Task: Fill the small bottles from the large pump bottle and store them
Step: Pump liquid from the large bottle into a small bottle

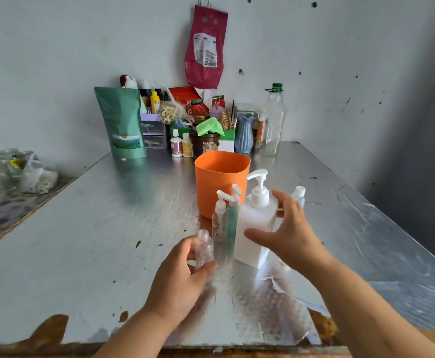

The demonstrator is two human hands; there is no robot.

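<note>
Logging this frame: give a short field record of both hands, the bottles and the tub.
left hand: grips small clear uncapped plastic bottle, upright
right hand: open, fingers spread at large white pump bottle; contact unclear
beside it: small clear pump bottle, small green pump bottle, standing
behind: orange plastic tub; small blue white-capped bottle
surface: foil-covered table

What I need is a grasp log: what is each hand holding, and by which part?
The left hand grips the uncapped small clear bottle round its body. The right hand is spread open at the large pump bottle, its fingers not closed on it.
</note>
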